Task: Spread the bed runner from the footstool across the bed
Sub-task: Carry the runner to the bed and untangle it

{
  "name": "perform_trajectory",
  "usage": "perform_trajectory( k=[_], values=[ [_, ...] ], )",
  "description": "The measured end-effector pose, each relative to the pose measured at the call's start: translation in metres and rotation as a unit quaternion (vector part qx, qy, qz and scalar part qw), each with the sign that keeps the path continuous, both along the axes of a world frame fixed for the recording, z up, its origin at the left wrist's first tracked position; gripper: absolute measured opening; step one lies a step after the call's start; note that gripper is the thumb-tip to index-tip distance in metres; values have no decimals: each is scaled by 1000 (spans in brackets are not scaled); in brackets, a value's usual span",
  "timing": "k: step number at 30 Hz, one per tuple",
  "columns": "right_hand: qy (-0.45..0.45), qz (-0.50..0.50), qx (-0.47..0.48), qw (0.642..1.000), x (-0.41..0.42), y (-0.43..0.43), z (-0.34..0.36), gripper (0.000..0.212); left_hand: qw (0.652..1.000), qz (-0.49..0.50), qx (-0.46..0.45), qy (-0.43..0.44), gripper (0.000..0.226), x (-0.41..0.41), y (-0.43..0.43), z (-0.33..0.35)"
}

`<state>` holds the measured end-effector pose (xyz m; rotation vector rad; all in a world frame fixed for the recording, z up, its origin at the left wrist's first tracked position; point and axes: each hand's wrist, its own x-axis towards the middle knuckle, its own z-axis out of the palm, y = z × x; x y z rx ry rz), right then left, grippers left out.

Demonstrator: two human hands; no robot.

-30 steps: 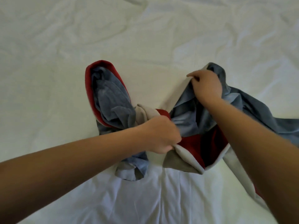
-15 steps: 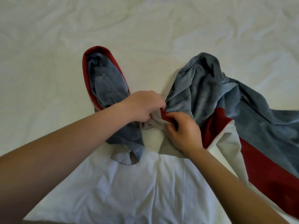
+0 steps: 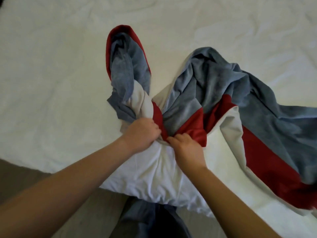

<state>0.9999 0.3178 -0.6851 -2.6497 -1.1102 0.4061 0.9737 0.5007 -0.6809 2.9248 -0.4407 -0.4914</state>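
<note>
Floor (image 3: 22,176) shows at lower left of the frame, dull brown-beige, running along the bottom edge toward centre. At bottom centre, dark blue-grey clothing (image 3: 154,220) of the person, legs seen from above, partly tucked under the overhanging white corner. A small dark patch sits in the extreme upper left corner; too little shows to tell what it is.

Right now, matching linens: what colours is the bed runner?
Grey-blue with red bands and pale backing, the bed runner, head view.

A bedroom: a bed (image 3: 51,83) under rumpled white sheets, a bed runner (image 3: 214,103) bunched on top
</note>
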Motion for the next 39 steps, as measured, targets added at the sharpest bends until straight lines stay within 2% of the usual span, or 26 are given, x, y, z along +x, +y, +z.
perform_trajectory(
  k=[5, 8, 11, 14, 17, 20, 23, 25, 26, 28, 31, 35, 39],
  values=[
    [-36, 20, -5, 999, -25, -5, -8, 39, 996, 82, -34, -30, 30, -33, -15, -10],
    [-14, 35, -69, 997, -21, 1, -8, 33, 980, 146, -127, -34, 33, -37, -14, 0],
    [33, 13, -82, 996, -5, 8, -5, 25, 953, 196, -165, -164, 30, -28, 1, 12],
    [35, -41, -23, 998, 12, 23, 8, 30, 902, 327, -131, -248, 34, -6, 28, 20],
    [37, -89, 51, 994, 30, 56, 23, 31, 850, 469, -111, -214, 71, 23, 64, 19],
    [62, -149, 94, 982, 51, 108, 29, 36, 790, 567, -192, -130, 90, 53, 104, 13],
    [128, -253, 119, 952, 81, 171, 21, 38, 758, 591, -272, -43, 64, 75, 144, 5],
    [219, -324, 108, 914, 102, 209, 13, 52, 740, 601, -300, -28, 51, 84, 173, 2],
    [253, -345, 96, 899, 109, 224, 9, 59, 740, 598, -308, -20, 49, 87, 185, 1],
    [276, -350, 64, 893, 117, 248, 2, 61, 756, 577, -309, -8, 49, 88, 207, -1],
    [285, -325, 37, 901, 126, 274, -1, 32, 782, 543, -302, -37, 48, 91, 238, 1],
    [229, -329, 77, 913, 151, 295, 19, 13, 800, 512, -297, -101, 45, 111, 284, 24],
    [125, -349, 148, 917, 189, 321, 50, 16, 813, 475, -273, -200, 45, 136, 336, 60]
  ],
)
